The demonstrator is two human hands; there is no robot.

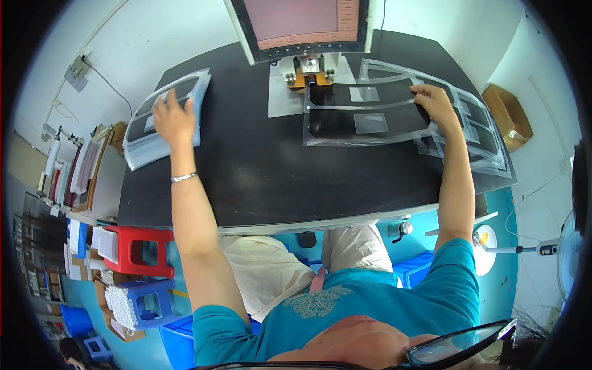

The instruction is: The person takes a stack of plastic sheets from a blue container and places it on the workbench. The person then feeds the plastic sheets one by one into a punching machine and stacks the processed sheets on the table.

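My right hand pinches the right part of a black plastic film sheet with clear borders and small clear windows. The sheet's left end lies under the head of a bench device with orange-yellow parts, below a monitor. My left hand rests on or just above a thick stack of similar film sheets at the table's left, its fingers apart. Whether it touches the top sheet I cannot tell. More film sheets lie loosely piled at the right, partly beneath my right hand and forearm.
The black table has a pale plate under the device. A monitor stands at the back. Beyond the right edge is a cardboard box. Red and blue stools stand on the floor at the left.
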